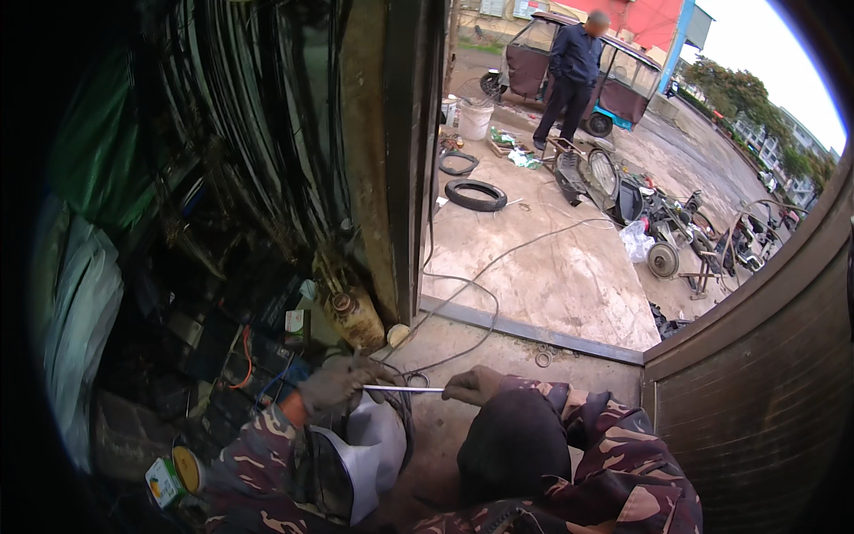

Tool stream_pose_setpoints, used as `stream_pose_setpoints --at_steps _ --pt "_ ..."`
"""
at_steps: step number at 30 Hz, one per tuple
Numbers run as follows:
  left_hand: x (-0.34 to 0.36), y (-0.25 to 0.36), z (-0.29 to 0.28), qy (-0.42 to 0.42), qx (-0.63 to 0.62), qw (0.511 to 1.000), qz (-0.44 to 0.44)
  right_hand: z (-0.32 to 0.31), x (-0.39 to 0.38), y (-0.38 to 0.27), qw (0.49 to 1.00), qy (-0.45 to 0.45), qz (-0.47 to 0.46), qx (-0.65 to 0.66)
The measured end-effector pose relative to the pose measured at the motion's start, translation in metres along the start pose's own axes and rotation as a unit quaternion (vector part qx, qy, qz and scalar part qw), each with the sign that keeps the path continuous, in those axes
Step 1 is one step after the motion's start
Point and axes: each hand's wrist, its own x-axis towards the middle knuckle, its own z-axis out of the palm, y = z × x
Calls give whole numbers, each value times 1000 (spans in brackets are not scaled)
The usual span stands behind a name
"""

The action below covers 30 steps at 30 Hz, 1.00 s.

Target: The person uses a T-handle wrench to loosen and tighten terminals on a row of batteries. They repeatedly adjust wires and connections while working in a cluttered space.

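Observation:
A thin white rod (407, 389) stretches almost level between my two gloved hands. My left hand (342, 384) is closed round its left end, and my right hand (473, 386) pinches the right end. Just below the left hand lies a pale grey sheet-like piece (378, 445) with a dark curved band along its side; what it is I cannot tell. Right of that is my dark-clothed knee (516, 440), under the right forearm. A dark cable (471, 359) loops over the floor beyond the rod.
At the left stand dark battery-like boxes (222, 369), a dirty jug (354, 316) and hanging tubes (258, 116). A metal doorsill (534, 329) crosses ahead. Outside are a tire (476, 195), a white bucket (475, 120), heaped vehicle parts (663, 254) and a standing person (574, 67) beside a three-wheeler (623, 89).

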Motion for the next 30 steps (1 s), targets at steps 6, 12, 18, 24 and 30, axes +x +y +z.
stream_pose_setpoints --at_steps 6,12,18,24,30 --pt "-81 53 -58 73 30 995 -64 -18 35 -31 997 48 -67 2" --pt "-191 83 -74 286 -40 956 -44 -24 89 -88 998 -34 -33 36" --pt "-266 90 -81 462 -47 875 -136 5 175 -137 970 -80 -132 -190" --pt "-294 77 -86 557 -8 812 -175 67 266 -177 950 -104 -96 -280" --pt "-296 65 -96 579 45 780 -232 128 331 -187 978 0 -21 -210"
